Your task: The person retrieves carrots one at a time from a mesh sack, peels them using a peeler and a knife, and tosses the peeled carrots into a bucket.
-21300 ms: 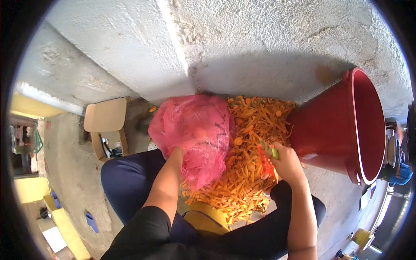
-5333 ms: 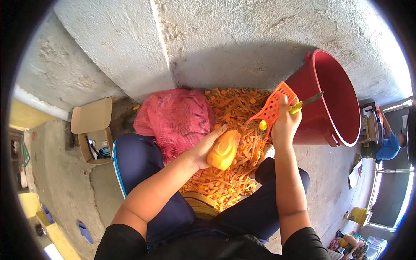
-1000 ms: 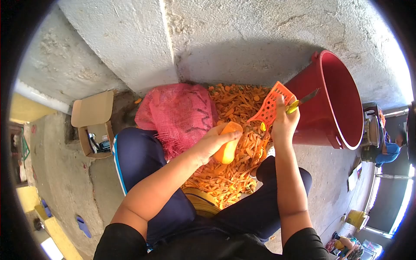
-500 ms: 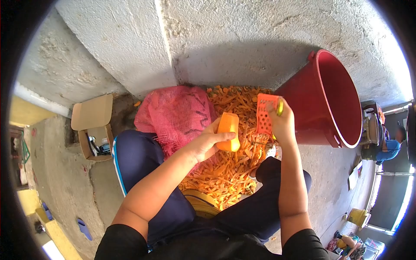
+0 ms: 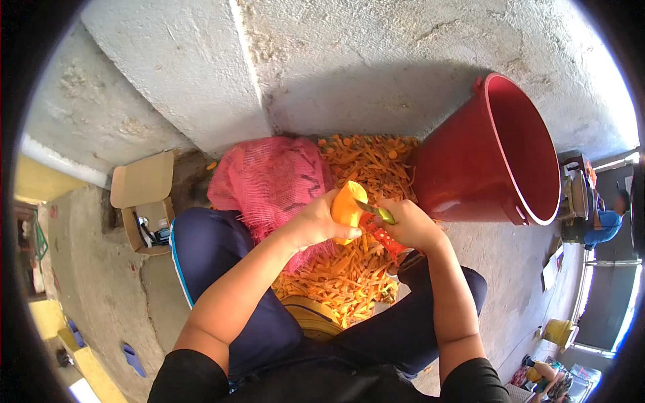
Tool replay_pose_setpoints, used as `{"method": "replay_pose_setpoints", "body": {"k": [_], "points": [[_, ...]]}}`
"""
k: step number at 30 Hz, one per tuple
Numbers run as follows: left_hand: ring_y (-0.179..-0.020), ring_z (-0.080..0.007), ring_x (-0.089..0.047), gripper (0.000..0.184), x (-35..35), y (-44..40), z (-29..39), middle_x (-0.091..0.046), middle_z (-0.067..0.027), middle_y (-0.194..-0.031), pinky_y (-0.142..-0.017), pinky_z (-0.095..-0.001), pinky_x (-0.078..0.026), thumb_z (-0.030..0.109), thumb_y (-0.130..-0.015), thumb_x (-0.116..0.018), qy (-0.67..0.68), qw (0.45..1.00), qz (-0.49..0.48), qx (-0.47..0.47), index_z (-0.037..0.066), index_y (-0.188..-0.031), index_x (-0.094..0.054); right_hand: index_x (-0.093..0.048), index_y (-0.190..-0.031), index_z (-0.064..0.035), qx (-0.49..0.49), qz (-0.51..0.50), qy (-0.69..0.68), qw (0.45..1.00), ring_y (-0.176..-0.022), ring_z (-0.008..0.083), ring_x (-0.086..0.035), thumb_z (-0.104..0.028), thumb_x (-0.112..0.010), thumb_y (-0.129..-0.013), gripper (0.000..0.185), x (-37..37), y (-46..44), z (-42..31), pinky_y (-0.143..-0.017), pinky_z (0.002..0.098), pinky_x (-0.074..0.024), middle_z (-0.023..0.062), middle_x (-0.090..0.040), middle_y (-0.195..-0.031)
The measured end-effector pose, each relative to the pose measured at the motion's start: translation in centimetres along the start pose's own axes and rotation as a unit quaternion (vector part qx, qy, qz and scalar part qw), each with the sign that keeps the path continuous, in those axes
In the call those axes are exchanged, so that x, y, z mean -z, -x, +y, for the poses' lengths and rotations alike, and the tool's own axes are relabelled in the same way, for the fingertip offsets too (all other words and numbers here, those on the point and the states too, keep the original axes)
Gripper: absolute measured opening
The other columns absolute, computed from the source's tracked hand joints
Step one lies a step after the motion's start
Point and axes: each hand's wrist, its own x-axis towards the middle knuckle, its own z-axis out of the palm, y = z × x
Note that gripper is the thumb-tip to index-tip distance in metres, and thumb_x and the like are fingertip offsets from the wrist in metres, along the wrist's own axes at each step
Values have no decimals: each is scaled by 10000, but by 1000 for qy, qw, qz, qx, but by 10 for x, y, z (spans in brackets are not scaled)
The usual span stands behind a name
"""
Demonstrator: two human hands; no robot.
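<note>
My left hand [image 5: 320,225] is closed round a peeled orange vegetable [image 5: 346,207], held upright above the peelings. Closed on the yellow-green handle of a knife [image 5: 384,215] is my right hand [image 5: 411,227], and the blade meets the vegetable's right side. An orange-red perforated peeler [image 5: 383,238] hangs under the right hand, partly hidden by it. Below both hands lies a heap of orange peelings [image 5: 349,281]. The pink mesh sack [image 5: 272,181] rests just left of the heap.
A large red bucket [image 5: 457,161] leans on its side at the right of the heap, by the rough wall [image 5: 376,60]. An open cardboard box [image 5: 143,185] sits at the left. A yellow container [image 5: 312,317] is between my legs. Far right, a person in blue [image 5: 603,225].
My right hand has come down and left, bringing the knife from beside the bucket to the vegetable. The peeler has swung below that hand. The left hand has moved slightly left with the vegetable.
</note>
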Motion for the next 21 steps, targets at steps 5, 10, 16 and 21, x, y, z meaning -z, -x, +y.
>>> {"method": "replay_pose_setpoints", "body": {"k": [5,10,16,21], "points": [[-823,-136,-519,545,3,-3,-10,-543,-44,-900,-745,-261,-419,98,-627,-703,-139,989,4,-44,44,-1095,-429,-514,-893,-23,7,-11,22,1000,-709,355,-541,-104,-552,-707,206,-10,-1,7,-604,392,-418,186,-557,-711],[-814,-141,-513,518,2,-1,-8,-536,-47,-889,-750,-265,-414,85,-625,-687,-223,974,11,-39,44,-1077,-437,-508,-847,-35,-25,5,40,999,-729,377,-543,-142,-528,-701,182,-26,-1,16,-635,437,-423,195,-567,-726],[-820,-110,-493,495,3,-2,-11,-525,-6,-883,-761,-254,-408,24,-622,-667,-195,981,-8,-10,41,-1071,-461,-521,-828,-32,-78,21,16,997,-752,389,-545,-174,-530,-704,188,-35,-5,16,-661,458,-425,217,-569,-744],[-813,-102,-506,459,-1,-1,-5,-541,-3,-876,-744,-249,-413,44,-607,-683,-229,972,-37,31,42,-1023,-489,-528,-812,-23,-79,41,-15,996,-759,389,-546,-212,-547,-713,214,-40,-7,20,-658,451,-429,222,-568,-739]]}}
